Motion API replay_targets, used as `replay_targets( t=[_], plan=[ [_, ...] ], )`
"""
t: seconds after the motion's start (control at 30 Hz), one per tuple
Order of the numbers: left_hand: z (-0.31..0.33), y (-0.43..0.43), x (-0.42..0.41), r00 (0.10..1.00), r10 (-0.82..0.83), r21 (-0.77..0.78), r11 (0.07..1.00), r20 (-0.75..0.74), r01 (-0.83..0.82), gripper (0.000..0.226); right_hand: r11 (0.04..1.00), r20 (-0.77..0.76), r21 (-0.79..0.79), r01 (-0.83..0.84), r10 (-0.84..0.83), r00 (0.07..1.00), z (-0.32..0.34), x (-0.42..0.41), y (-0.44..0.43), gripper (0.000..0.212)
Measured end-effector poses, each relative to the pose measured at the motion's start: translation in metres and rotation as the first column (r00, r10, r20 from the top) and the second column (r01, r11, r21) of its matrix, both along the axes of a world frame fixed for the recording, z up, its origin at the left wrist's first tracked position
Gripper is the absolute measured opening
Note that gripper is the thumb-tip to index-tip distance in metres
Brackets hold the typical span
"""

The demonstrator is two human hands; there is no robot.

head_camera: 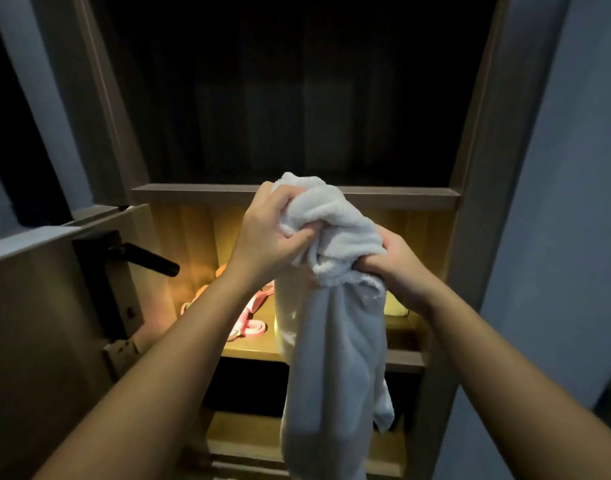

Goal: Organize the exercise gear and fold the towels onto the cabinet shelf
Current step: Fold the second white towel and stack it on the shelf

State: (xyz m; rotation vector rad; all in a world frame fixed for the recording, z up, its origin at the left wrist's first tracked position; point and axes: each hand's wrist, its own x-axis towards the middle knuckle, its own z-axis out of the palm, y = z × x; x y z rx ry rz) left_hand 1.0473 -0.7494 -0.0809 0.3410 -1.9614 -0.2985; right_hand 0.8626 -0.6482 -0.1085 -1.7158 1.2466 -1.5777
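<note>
A white towel [335,334] hangs bunched in front of the cabinet, its top wadded up and its tail dropping past the lower shelves. My left hand [269,233] grips the wadded top from the left. My right hand [397,265] grips the towel from the right, a little lower. Behind my left forearm, pink exercise bands [252,323] lie on the lit cabinet shelf [248,351]. Something pale stands on that shelf behind the towel, mostly hidden.
The wooden cabinet has a dark upper compartment [297,98] above a shelf board [200,194]. An open door with a black lever handle [148,259] juts in at the left. A grey wall [556,202] closes the right side. Lower shelves sit below.
</note>
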Motion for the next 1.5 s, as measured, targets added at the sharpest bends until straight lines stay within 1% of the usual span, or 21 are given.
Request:
replay_targets(
  t=[0.1, 0.2, 0.3, 0.4, 0.47, 0.53, 0.67, 0.73, 0.8, 0.83, 0.93, 0.97, 1.03, 1.1, 1.13, 1.2, 1.23, 1.3, 1.37, 1.43, 1.5],
  plan=[
    [0.005, 0.023, 0.021, 0.975, -0.095, 0.006, 0.995, 0.201, 0.096, 0.057, 0.999, 0.040, -0.004, 0.034, -0.034, 0.999, -0.001, 0.011, 0.032, 0.043],
    [0.025, 0.038, 0.034, 0.939, -0.068, -0.024, 0.996, 0.337, 0.081, 0.068, 0.996, 0.013, 0.010, 0.083, -0.083, 0.996, 0.016, 0.018, 0.052, 0.038],
    [0.046, 0.048, 0.044, 0.955, 0.013, -0.089, 0.996, 0.296, 0.014, 0.055, 0.993, -0.043, 0.029, 0.117, -0.116, 0.992, 0.032, 0.019, 0.064, 0.042],
    [0.062, 0.053, 0.056, 0.962, 0.132, -0.161, 0.982, 0.239, -0.095, 0.040, 0.986, -0.041, 0.088, 0.143, -0.140, 0.989, 0.036, 0.020, 0.075, 0.051],
    [0.068, 0.056, 0.062, 0.960, 0.153, -0.162, 0.980, 0.235, -0.116, 0.038, 0.976, -0.051, 0.127, 0.178, -0.173, 0.984, 0.036, 0.021, 0.080, 0.041],
    [0.071, 0.059, 0.068, 0.948, 0.124, -0.088, 0.991, 0.293, -0.102, 0.037, 0.960, -0.099, 0.166, 0.224, -0.210, 0.973, 0.034, 0.024, 0.083, 0.018],
    [0.069, 0.063, 0.073, 0.885, 0.021, 0.190, 0.974, 0.466, -0.123, 0.040, 0.906, -0.165, 0.311, 0.288, -0.247, 0.955, 0.029, 0.030, 0.087, 0.016],
    [0.059, 0.059, 0.073, 0.837, -0.001, 0.235, 0.960, 0.547, -0.153, 0.042, 0.884, -0.163, 0.394, 0.252, -0.203, 0.966, 0.023, 0.032, 0.088, 0.016],
    [0.041, 0.052, 0.069, 0.774, 0.021, 0.263, 0.935, 0.632, -0.239, 0.049, 0.862, -0.170, 0.451, 0.232, -0.172, 0.970, 0.013, 0.035, 0.090, 0.017],
    [0.030, 0.049, 0.067, 0.730, 0.006, 0.301, 0.909, 0.684, -0.289, 0.054, 0.843, -0.191, 0.480, 0.245, -0.172, 0.966, 0.005, 0.036, 0.091, 0.018],
    [-0.015, 0.043, 0.059, 0.529, -0.122, 0.372, 0.839, 0.840, -0.398, 0.065, 0.755, -0.266, 0.599, 0.267, -0.127, 0.956, -0.028, 0.034, 0.092, 0.024],
    [-0.033, 0.042, 0.058, 0.497, -0.146, 0.383, 0.824, 0.855, -0.417, 0.065, 0.716, -0.297, 0.643, 0.272, -0.095, 0.950, -0.042, 0.032, 0.092, 0.030],
    [-0.067, 0.041, 0.058, 0.484, -0.285, 0.505, 0.753, 0.828, -0.421, 0.062, 0.626, -0.348, 0.722, 0.294, -0.039, 0.937, -0.075, 0.026, 0.094, 0.037],
    [-0.101, 0.042, 0.058, 0.385, -0.465, 0.598, 0.694, 0.797, -0.400, 0.078, 0.532, -0.381, 0.792, 0.300, 0.045, 0.924, -0.115, 0.023, 0.098, 0.036],
    [-0.119, 0.045, 0.058, 0.344, -0.540, 0.640, 0.660, 0.768, -0.393, 0.078, 0.475, -0.383, 0.827, 0.302, 0.080, 0.920, -0.137, 0.023, 0.100, 0.037],
    [-0.157, 0.050, 0.057, 0.283, -0.657, 0.714, 0.616, 0.699, -0.333, 0.063, 0.382, -0.412, 0.863, 0.330, 0.155, 0.898, -0.182, 0.026, 0.106, 0.041],
    [-0.177, 0.053, 0.058, 0.262, -0.684, 0.731, 0.612, 0.681, -0.302, 0.052, 0.363, -0.426, 0.867, 0.342, 0.183, 0.886, -0.201, 0.029, 0.108, 0.042],
    [-0.214, 0.056, 0.056, 0.264, -0.678, 0.727, 0.638, 0.686, -0.252, 0.036, 0.359, -0.419, 0.869, 0.339, 0.171, 0.892, -0.232, 0.034, 0.112, 0.042],
    [-0.243, 0.057, 0.052, 0.344, -0.625, 0.707, 0.671, 0.701, -0.223, 0.035, 0.382, -0.406, 0.856, 0.348, 0.079, 0.910, -0.251, 0.034, 0.115, 0.043],
    [-0.264, 0.059, 0.048, 0.444, -0.586, 0.716, 0.663, 0.678, -0.218, 0.037, 0.427, -0.420, 0.824, 0.373, 0.018, 0.907, -0.260, 0.028, 0.116, 0.042],
    [-0.278, 0.059, 0.044, 0.517, -0.543, 0.717, 0.661, 0.662, -0.223, 0.042, 0.518, -0.380, 0.787, 0.335, -0.020, 0.925, -0.257, 0.027, 0.113, 0.041]
  ],
)
